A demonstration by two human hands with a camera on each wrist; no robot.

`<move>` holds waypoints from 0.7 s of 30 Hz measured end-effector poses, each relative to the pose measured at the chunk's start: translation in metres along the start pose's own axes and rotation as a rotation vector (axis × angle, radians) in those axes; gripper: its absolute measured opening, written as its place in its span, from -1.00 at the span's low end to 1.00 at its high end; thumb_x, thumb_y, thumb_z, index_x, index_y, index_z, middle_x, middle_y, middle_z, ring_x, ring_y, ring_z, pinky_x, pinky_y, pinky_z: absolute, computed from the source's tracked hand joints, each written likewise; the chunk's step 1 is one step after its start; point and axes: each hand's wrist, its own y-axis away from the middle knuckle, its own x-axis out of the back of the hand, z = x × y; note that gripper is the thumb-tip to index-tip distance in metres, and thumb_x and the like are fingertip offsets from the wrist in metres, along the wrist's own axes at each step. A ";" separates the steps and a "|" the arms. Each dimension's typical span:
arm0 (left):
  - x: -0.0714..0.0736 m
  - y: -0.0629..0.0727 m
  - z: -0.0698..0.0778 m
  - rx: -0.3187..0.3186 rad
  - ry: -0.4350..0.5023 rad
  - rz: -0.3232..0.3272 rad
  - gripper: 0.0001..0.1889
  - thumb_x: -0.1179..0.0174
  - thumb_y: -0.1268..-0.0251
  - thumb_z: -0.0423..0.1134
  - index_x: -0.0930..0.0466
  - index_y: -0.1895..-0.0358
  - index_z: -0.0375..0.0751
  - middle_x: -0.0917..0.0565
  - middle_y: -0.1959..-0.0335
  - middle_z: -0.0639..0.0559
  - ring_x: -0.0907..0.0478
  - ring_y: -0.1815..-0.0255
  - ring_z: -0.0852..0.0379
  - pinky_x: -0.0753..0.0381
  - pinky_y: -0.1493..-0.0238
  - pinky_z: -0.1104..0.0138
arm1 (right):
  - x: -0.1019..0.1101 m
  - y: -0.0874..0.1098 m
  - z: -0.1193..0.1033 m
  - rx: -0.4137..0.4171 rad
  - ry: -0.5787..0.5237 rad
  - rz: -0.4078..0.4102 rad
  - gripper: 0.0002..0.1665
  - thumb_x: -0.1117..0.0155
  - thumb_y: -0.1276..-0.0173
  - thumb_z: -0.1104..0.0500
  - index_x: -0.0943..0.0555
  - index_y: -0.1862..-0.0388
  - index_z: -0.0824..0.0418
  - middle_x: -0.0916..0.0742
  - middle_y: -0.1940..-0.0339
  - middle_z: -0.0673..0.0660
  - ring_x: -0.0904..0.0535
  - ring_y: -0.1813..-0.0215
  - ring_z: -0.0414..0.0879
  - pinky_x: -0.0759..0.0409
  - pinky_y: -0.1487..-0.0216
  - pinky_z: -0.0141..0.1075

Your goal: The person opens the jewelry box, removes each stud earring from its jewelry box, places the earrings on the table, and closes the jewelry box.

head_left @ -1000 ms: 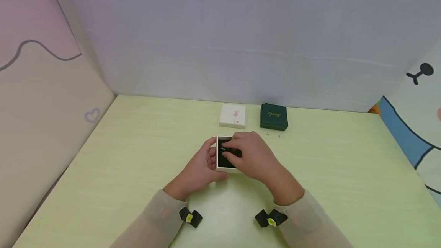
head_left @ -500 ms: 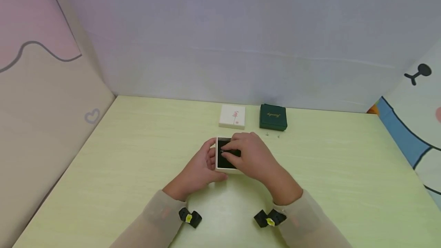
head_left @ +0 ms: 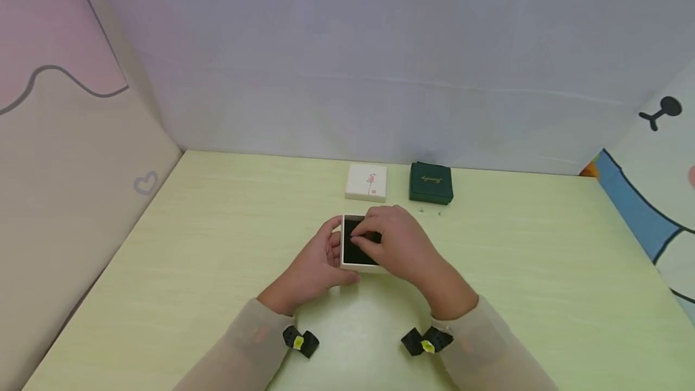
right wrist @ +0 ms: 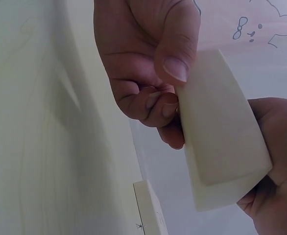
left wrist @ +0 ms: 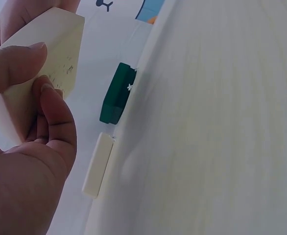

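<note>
My left hand (head_left: 311, 268) grips a small white box (head_left: 362, 268) from its left side, with the box raised in front of me. Inside the box lies a black insert (head_left: 355, 255). Thumb and forefinger of my right hand (head_left: 405, 247) meet over the insert in a pinch. A small silver earring showed between them earlier; now the fingertips hide it. From the left wrist, the underside of the white box (left wrist: 67, 63) shows marks, with the left thumb along its side. In the right wrist view, the left hand (right wrist: 148, 63) holds the white box (right wrist: 224, 127).
A white lid (head_left: 366, 183) with a pink flower lies behind the hands. Right of it sits a dark green jewelry box (head_left: 431, 183). Two tiny silver pieces, a first stud (head_left: 421, 210) and a second stud (head_left: 440, 213), lie before the green box on the pale table (head_left: 543, 270).
The right thumb and forefinger have come together and shifted slightly right. The silver earring, visible between them at first, is out of sight. The left hand and the box have stayed put.
</note>
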 end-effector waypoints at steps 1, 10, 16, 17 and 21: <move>0.000 0.000 0.000 0.002 0.000 0.001 0.15 -0.33 -0.06 -0.70 0.17 -0.64 -0.11 -0.49 -0.35 -0.18 -0.57 -0.25 -0.05 -0.67 -0.07 0.27 | 0.000 0.000 0.000 0.000 -0.004 0.001 -0.95 -0.50 -0.31 0.20 -0.84 0.31 0.03 -0.67 0.40 -0.12 -0.54 0.32 -0.15 -0.56 0.15 -0.17; 0.001 0.000 -0.001 0.000 0.007 -0.005 0.14 -0.31 -0.06 -0.72 0.17 -0.64 -0.10 -0.49 -0.37 -0.17 -0.57 -0.26 -0.04 -0.67 -0.05 0.28 | 0.001 0.000 0.004 0.009 -0.056 0.000 -0.93 -0.49 -0.34 0.19 -0.77 0.35 0.04 -0.62 0.43 -0.17 -0.50 0.34 -0.20 -0.54 0.15 -0.16; 0.002 -0.001 -0.003 0.001 0.007 -0.009 0.11 -0.31 -0.06 -0.72 0.12 -0.62 -0.07 -0.49 -0.37 -0.17 -0.57 -0.26 -0.05 -0.67 -0.06 0.27 | 0.001 0.000 0.004 -0.002 -0.063 -0.009 -0.93 -0.47 -0.36 0.18 -0.76 0.35 0.03 -0.59 0.45 -0.18 -0.47 0.35 -0.22 -0.52 0.15 -0.17; 0.002 -0.001 -0.003 0.004 0.008 -0.008 0.11 -0.31 -0.06 -0.72 0.12 -0.62 -0.07 -0.49 -0.37 -0.17 -0.57 -0.26 -0.05 -0.67 -0.06 0.26 | 0.002 0.000 0.004 -0.010 -0.067 -0.007 -0.93 -0.47 -0.36 0.18 -0.76 0.35 0.03 -0.58 0.45 -0.18 -0.47 0.35 -0.21 -0.52 0.16 -0.18; 0.002 -0.001 -0.004 0.006 0.015 -0.008 0.13 -0.32 -0.06 -0.71 0.16 -0.64 -0.10 -0.48 -0.37 -0.20 -0.58 -0.24 -0.06 -0.66 -0.08 0.25 | 0.002 0.001 0.007 -0.057 -0.095 0.030 -0.94 -0.45 -0.37 0.18 -0.75 0.33 0.03 -0.56 0.44 -0.15 -0.46 0.35 -0.19 -0.51 0.21 -0.19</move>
